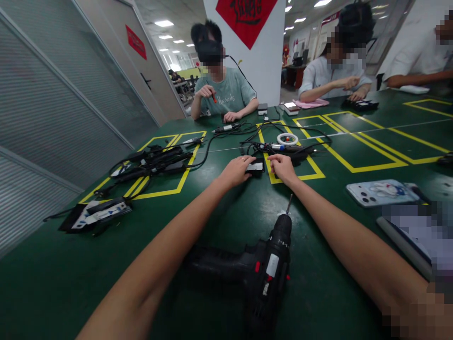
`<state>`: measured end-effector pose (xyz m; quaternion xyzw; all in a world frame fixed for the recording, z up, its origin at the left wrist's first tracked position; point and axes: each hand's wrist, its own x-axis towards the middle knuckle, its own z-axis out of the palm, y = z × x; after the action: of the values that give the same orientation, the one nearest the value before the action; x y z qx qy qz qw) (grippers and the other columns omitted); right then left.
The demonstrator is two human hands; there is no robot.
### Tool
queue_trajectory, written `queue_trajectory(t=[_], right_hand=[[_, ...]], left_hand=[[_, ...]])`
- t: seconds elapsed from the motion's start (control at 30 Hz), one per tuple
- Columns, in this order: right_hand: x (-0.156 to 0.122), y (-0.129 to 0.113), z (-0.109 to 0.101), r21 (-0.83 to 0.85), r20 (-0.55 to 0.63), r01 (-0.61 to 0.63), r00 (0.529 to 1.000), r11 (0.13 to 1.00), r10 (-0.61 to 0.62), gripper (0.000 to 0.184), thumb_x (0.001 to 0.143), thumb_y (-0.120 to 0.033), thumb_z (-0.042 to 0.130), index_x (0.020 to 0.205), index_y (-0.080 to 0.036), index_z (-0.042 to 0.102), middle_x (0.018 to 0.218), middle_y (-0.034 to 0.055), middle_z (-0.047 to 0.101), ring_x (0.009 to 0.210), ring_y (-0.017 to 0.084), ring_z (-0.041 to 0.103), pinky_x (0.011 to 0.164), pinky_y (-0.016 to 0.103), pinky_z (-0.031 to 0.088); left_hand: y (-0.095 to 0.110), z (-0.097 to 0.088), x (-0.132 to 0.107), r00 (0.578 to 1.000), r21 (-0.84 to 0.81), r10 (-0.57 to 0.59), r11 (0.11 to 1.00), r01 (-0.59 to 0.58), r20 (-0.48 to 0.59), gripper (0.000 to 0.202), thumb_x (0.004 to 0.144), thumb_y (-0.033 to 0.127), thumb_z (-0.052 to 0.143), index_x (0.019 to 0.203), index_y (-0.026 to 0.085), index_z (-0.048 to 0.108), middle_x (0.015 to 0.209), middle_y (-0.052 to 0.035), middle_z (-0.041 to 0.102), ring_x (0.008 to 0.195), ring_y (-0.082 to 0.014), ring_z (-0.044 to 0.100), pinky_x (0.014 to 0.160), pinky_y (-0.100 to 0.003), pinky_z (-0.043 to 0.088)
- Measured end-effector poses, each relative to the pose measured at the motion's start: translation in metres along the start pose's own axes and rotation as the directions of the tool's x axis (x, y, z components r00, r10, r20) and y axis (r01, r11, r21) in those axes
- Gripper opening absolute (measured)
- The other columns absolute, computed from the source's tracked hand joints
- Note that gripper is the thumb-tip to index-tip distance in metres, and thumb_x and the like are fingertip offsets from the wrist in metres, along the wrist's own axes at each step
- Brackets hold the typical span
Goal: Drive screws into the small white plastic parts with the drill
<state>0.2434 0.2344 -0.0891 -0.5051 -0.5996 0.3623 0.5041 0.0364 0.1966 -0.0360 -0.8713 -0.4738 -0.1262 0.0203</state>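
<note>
My left hand (236, 171) has its fingers along the left side of a small black box (260, 172) with a white face, gripping it against the table. Just to the right of that box is my right hand (282, 166), its fingers curled together; whatever they pinch, if anything, is too small to make out. Between my forearms lies a black cordless drill (272, 259) on its side, its bit (289, 204) pointing away from me towards my right hand. Beyond my right hand rest a pen-shaped electric screwdriver (283, 148) and a white ring-shaped roll (287, 139).
Black cables and tools (159, 163) are heaped on the left of the green table (212, 217), near a black-and-white flat piece (95, 215). A phone (382, 192) lies at right. Yellow tape (378, 165) marks rectangles. People sit across, one in a green shirt (233, 89).
</note>
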Motion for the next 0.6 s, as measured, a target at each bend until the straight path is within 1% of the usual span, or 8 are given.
queue_trajectory(t=[0.07, 0.17, 0.23, 0.3, 0.37, 0.4, 0.5, 0.6], right_hand=[[-0.003, -0.005, -0.002, -0.131, 0.07, 0.029, 0.997, 0.991, -0.02, 0.032, 0.08, -0.014, 0.04, 0.088, -0.012, 0.07, 0.068, 0.0028, 0.064, 0.057, 0.012, 0.056, 0.057, 0.021, 0.045], [-0.01, -0.018, 0.001, -0.317, 0.26, 0.147, 0.964, 0.937, -0.063, 0.032, 0.083, -0.016, 0.038, 0.076, -0.014, 0.07, 0.075, 0.0061, 0.068, 0.07, 0.015, 0.061, 0.065, 0.023, 0.045], [-0.016, -0.027, 0.005, -0.461, 0.364, 0.228, 0.93, 0.858, -0.052, 0.028, 0.086, -0.024, 0.045, 0.083, -0.015, 0.071, 0.083, 0.0076, 0.07, 0.079, 0.018, 0.064, 0.071, 0.025, 0.045], [-0.021, -0.035, 0.01, -0.592, 0.421, 0.297, 0.907, 0.749, -0.027, 0.029, 0.086, -0.039, 0.056, 0.097, -0.017, 0.072, 0.092, 0.0095, 0.072, 0.088, 0.022, 0.065, 0.077, 0.028, 0.046], [-0.025, -0.039, 0.013, -0.668, 0.465, 0.352, 0.885, 0.656, -0.001, 0.037, 0.084, -0.048, 0.062, 0.108, -0.02, 0.071, 0.101, 0.0105, 0.072, 0.097, 0.025, 0.065, 0.081, 0.03, 0.047], [-0.026, -0.04, 0.013, -0.684, 0.488, 0.376, 0.873, 0.625, 0.01, 0.038, 0.085, -0.048, 0.063, 0.111, -0.022, 0.07, 0.104, 0.0102, 0.072, 0.1, 0.025, 0.065, 0.082, 0.03, 0.047], [-0.027, -0.042, 0.013, -0.688, 0.553, 0.444, 0.833, 0.574, 0.019, 0.029, 0.09, -0.042, 0.059, 0.11, -0.025, 0.07, 0.108, 0.0082, 0.072, 0.103, 0.024, 0.066, 0.085, 0.03, 0.048], [-0.031, -0.049, 0.014, -0.706, 0.592, 0.518, 0.806, 0.484, 0.001, 0.028, 0.092, -0.035, 0.054, 0.108, -0.02, 0.071, 0.108, 0.0119, 0.072, 0.102, 0.027, 0.067, 0.086, 0.033, 0.049]], left_hand=[[-0.003, 0.002, 0.004, 1.0, -0.005, -0.008, 1.0, 0.008, 0.013, 0.054, 0.086, 0.02, 0.059, 0.139, 0.019, 0.047, 0.137, -0.0114, 0.055, 0.122, -0.0257, 0.054, 0.106, -0.038, 0.042], [-0.006, 0.0, -0.004, 0.999, 0.002, -0.053, 0.999, 0.053, 0.013, 0.052, 0.088, 0.021, 0.056, 0.139, 0.019, 0.048, 0.133, -0.0118, 0.057, 0.117, -0.0261, 0.055, 0.102, -0.038, 0.044], [-0.007, -0.005, -0.015, 0.995, 0.009, -0.104, 0.995, 0.104, 0.007, 0.051, 0.088, 0.022, 0.055, 0.139, 0.019, 0.049, 0.132, -0.0125, 0.057, 0.116, -0.0267, 0.056, 0.101, -0.038, 0.044], [-0.008, -0.011, -0.028, 0.986, 0.013, -0.166, 0.986, 0.166, 0.002, 0.047, 0.089, 0.025, 0.054, 0.136, 0.02, 0.052, 0.129, -0.0124, 0.059, 0.115, -0.027, 0.056, 0.1, -0.038, 0.044], [-0.01, -0.018, -0.045, 0.973, 0.01, -0.232, 0.973, 0.232, 0.001, 0.042, 0.09, 0.028, 0.052, 0.131, 0.019, 0.057, 0.126, -0.0122, 0.062, 0.113, -0.0272, 0.058, 0.098, -0.038, 0.045], [-0.011, -0.023, -0.054, 0.964, 0.007, -0.266, 0.964, 0.266, 0.004, 0.04, 0.091, 0.03, 0.051, 0.129, 0.019, 0.059, 0.123, -0.0121, 0.063, 0.111, -0.0273, 0.059, 0.097, -0.037, 0.046], [-0.015, -0.039, -0.089, 0.929, -0.008, -0.369, 0.929, 0.369, 0.018, 0.041, 0.091, 0.037, 0.048, 0.125, 0.018, 0.062, 0.119, -0.0117, 0.067, 0.104, -0.0277, 0.064, 0.091, -0.037, 0.048], [-0.022, -0.057, -0.137, 0.88, -0.02, -0.473, 0.88, 0.474, 0.05, 0.047, 0.093, 0.046, 0.042, 0.122, 0.017, 0.064, 0.113, -0.0116, 0.071, 0.097, -0.0283, 0.067, 0.08, -0.035, 0.051]])
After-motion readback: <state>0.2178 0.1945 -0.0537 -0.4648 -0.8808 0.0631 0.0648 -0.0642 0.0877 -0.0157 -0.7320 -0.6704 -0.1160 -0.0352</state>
